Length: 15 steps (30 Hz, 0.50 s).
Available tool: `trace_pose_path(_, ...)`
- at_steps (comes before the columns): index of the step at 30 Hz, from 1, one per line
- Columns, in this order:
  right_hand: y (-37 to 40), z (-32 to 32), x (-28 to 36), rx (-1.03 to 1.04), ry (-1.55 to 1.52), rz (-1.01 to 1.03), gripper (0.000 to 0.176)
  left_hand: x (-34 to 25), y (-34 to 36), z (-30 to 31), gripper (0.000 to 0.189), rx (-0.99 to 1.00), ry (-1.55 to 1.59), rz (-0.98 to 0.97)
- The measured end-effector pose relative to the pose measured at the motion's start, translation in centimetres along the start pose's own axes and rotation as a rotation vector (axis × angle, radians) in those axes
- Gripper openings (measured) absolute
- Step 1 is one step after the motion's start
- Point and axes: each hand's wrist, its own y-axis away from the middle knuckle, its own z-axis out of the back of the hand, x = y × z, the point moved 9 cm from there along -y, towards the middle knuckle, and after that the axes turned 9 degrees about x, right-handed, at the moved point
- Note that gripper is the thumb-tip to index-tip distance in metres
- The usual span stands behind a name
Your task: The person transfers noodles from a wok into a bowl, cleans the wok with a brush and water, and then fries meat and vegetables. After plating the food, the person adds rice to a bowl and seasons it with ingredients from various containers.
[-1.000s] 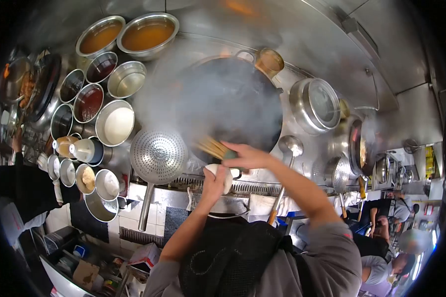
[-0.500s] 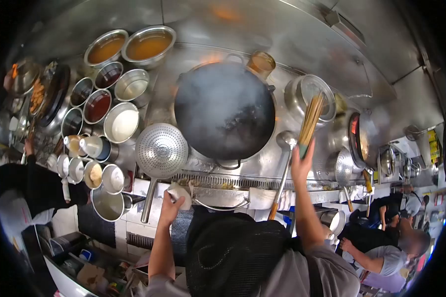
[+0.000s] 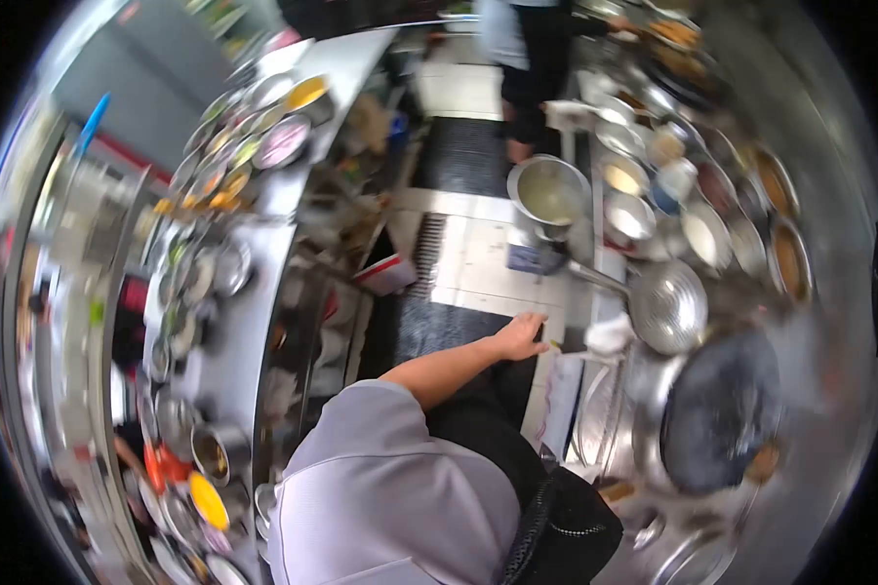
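Note:
My left hand [image 3: 523, 336] reaches out over the floor in front of the stove. Its fingers are stretched out and nothing shows in them, though motion smears the fingertips. A white cloth [image 3: 610, 334] lies on the stove's front edge, a little beyond the fingers and apart from them. Just past the cloth rests a perforated strainer [image 3: 668, 307], its handle pointing toward a pot [image 3: 548, 190] of cloudy liquid. The dark wok [image 3: 722, 409] sits on the burner at right. My right hand is out of view.
Steel bowls and tubs of sauces and seasonings [image 3: 704, 234] crowd the stove's far end. Opposite, a steel counter [image 3: 263, 244] carries many pans and bowls of ingredients. Another person [image 3: 532, 78] stands up the aisle. A dark mat [image 3: 458, 156] covers part of the tiled floor.
The view has swung left, from the stove to the aisle. My left hand has let go of the white cloth. My right hand, earlier holding a bamboo wok brush, has left the view.

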Motion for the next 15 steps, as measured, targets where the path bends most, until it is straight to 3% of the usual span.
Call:
trace_pose_path(3, 2.9, 12.4, 6.4, -0.301, 0.017, 0.142, 0.074, 8.8, 8.5, 2.8, 0.067, -0.187, -0.009, 0.197)
trace_pose_path(4, 3.6, 15.1, 9.8, -0.22, -0.082, 0.217, 0.071, 11.8, 11.9, 3.9, 0.065, -0.251, 0.0, 0.313)
trace_pose_path(7, 7.0, 20.2, 21.4, -0.068, -0.176, 0.421, 0.063, 20.4, 23.2, 8.5, 0.058, -0.733, 0.15, 0.509)
trace_pose_path(8, 7.7, 20.7, 25.0, -0.092, -0.114, 0.512, 0.061, 22.9, 27.2, 10.5, 0.053, -0.924, 0.196, 0.531)
trace_pose_path(10, 8.6, 21.0, 32.0, -0.142, -0.015, 0.713, 0.058, 21.5, 36.8, 16.6, 0.041, -1.239, 0.365, 0.7)
trace_pose_path(12, 10.9, 18.8, 39.0, -0.062, -0.007, 0.837, 0.057, 26.6, 45.0, 18.4, 0.034, -1.731, 0.23, 0.626)
trace_pose_path(14, 13.1, 15.7, 45.9, 0.017, 0.004, 1.024, 0.056, 29.0, 51.6, 21.5, 0.034, -1.893, 0.856, 0.531)
trace_pose_path(15, 15.9, 13.9, 49.1, 0.053, 0.106, 1.027, 0.056, 30.6, 55.0, 23.7, 0.034, -1.99, 0.843, 0.44)
